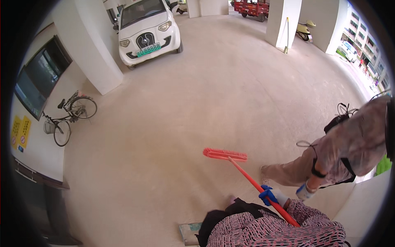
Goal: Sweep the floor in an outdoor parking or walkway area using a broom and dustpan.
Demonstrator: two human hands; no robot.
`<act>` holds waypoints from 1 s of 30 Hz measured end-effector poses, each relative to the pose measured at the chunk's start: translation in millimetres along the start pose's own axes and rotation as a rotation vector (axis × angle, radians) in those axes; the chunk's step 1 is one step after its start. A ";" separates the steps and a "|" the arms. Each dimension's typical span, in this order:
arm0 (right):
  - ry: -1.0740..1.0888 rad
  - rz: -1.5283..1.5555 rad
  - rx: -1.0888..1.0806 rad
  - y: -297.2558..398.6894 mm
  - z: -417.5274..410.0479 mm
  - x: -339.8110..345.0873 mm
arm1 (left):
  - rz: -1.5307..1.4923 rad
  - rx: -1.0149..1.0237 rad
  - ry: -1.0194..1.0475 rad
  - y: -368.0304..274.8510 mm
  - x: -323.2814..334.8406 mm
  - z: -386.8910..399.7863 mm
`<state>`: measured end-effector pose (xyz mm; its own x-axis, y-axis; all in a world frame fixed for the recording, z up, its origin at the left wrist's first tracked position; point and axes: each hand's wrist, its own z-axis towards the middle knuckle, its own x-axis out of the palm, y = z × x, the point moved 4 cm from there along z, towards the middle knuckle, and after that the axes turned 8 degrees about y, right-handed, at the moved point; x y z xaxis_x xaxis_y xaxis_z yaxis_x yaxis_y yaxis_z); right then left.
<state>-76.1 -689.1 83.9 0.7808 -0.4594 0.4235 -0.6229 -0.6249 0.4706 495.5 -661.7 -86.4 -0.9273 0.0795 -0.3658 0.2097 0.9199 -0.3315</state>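
Observation:
A blue-and-white glove covers my right hand (270, 196), which is closed around the red handle (247, 176) of a push broom. The handle slants from the patterned top at the bottom up and left to the broom's red bristled head (225, 154), on or just above the concrete floor (160, 129). My left hand is out of view. Part of a shoe (232, 200) shows beside black cloth. At the bottom edge, a flat grey and teal object (189, 232) is partly hidden by my clothing.
Close by at right, a co-worker (348, 145) bends forward, a gloved hand (305, 192) hanging low. A bicycle (69, 119) leans near the left wall. Farther off are a white car (148, 27), thick pillars (89, 46), a red cargo vehicle (251, 8) and a long-handled tool (287, 35) against a pillar.

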 end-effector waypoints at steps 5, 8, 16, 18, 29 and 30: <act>-0.103 0.006 -0.007 104.9 38.7 21.3 | -0.078 0.002 0.028 -108.8 47.3 18.4; -0.112 0.062 -0.017 131.2 63.8 37.1 | -0.084 0.023 0.050 -172.4 60.1 49.3; -0.263 0.051 -0.099 238.0 129.7 53.9 | -0.443 0.465 0.360 -489.7 175.9 151.8; -0.361 0.054 -0.119 260.2 137.9 38.0 | -0.095 0.851 0.426 -638.5 252.0 77.2; -0.460 0.350 -0.211 396.3 218.5 -32.0 | 0.145 1.315 0.665 -959.0 484.2 -125.1; -0.469 0.365 -0.175 413.4 227.2 -42.3 | 0.160 1.322 0.631 -970.4 495.0 -126.5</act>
<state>-355.6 -1071.4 84.6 0.4295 -0.8772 0.2145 -0.8213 -0.2807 0.4966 -206.2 -1466.3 164.3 -0.7732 0.6140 -0.1585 0.1239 -0.0989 -0.9874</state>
